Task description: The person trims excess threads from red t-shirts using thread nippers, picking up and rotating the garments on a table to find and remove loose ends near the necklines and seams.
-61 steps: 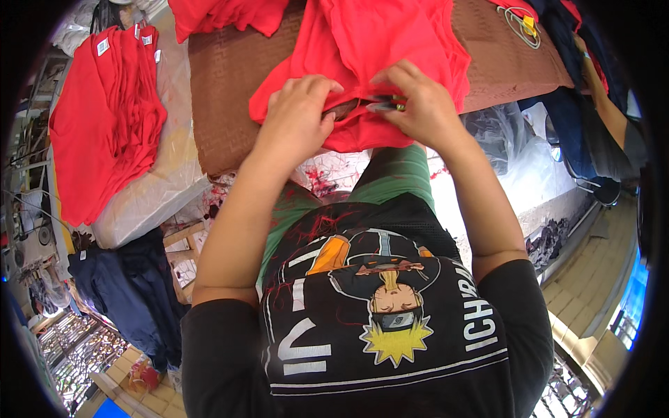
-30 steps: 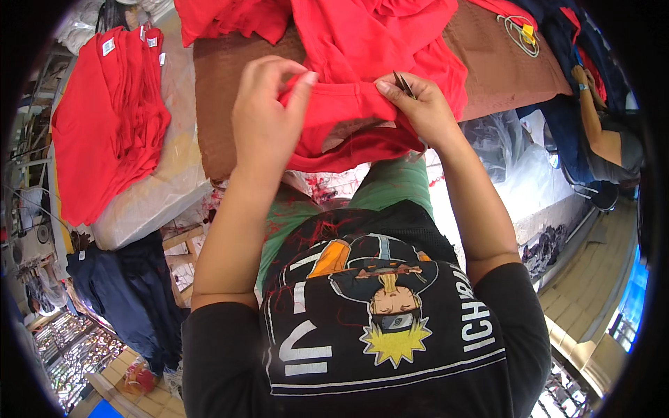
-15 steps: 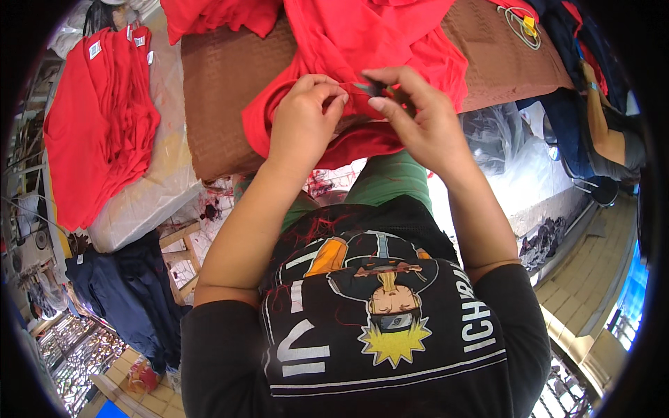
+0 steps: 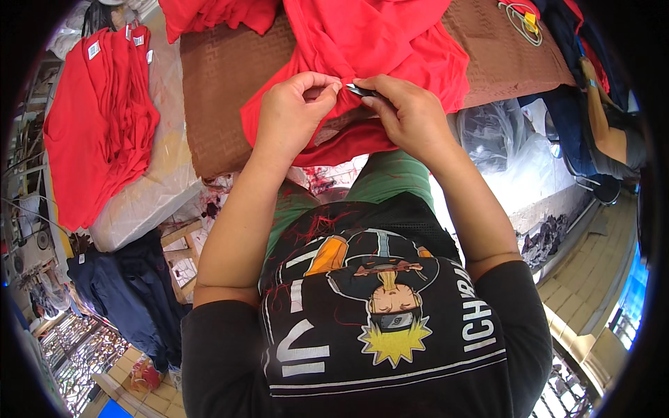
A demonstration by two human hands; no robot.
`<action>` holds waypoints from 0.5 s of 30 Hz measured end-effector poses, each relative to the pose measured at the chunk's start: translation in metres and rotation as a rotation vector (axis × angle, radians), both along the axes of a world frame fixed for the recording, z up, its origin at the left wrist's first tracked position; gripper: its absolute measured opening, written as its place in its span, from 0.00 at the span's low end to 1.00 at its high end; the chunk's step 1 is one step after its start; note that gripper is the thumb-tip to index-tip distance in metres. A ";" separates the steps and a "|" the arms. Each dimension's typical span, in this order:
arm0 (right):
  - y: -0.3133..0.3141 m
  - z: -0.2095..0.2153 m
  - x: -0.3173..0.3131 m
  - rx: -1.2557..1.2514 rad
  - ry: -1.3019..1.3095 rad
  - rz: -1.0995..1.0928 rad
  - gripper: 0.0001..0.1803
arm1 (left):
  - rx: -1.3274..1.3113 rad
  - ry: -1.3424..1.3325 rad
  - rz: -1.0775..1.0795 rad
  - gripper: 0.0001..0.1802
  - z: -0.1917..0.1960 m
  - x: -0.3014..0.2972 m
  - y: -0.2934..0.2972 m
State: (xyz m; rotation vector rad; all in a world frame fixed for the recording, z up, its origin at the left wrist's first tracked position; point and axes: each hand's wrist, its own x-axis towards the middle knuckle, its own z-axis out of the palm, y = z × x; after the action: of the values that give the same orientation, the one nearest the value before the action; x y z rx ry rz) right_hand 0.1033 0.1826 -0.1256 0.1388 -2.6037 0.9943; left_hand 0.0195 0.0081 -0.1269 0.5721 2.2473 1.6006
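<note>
A red garment [image 4: 380,45] lies bunched over the near edge of the brown-covered table, its lower part hanging toward my lap. Above it, thumb and forefinger of my left hand [image 4: 296,104] are pinched together; whatever lies between them is too fine to make out. My right hand [image 4: 411,111] is closed around small dark thread snips [image 4: 360,90], mostly hidden by the fingers. Their pale tips point left, just short of my left fingertips and over the red cloth.
Red garments with white tags [image 4: 104,125] lie piled on a plastic-wrapped surface at left. Below them hang dark navy clothes [image 4: 129,292]. More red cloth [image 4: 216,17] and a coiled pale cord [image 4: 523,28] rest on the brown table cover [image 4: 216,104]. Another person's arm [image 4: 603,122] shows at far right.
My right hand has moved slightly left and down, bringing the snips' tips closer to my left fingertips. My left hand has shifted a little to the left.
</note>
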 end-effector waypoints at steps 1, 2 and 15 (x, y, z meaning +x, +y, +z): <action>0.000 0.000 0.000 0.027 0.012 0.003 0.09 | -0.005 0.004 0.002 0.10 0.001 0.001 0.000; 0.000 0.000 -0.001 0.049 0.035 0.002 0.09 | -0.011 0.010 0.003 0.10 0.003 0.002 0.000; 0.010 0.023 0.008 -0.028 0.075 -0.102 0.09 | 0.108 -0.133 -0.959 0.11 0.081 -0.019 -0.046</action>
State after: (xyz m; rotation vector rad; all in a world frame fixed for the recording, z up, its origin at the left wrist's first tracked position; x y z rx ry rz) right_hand 0.1111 0.1928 -0.1029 0.0357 -2.5013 0.9699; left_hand 0.0005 -0.0374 -0.0457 1.2721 1.4007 1.1787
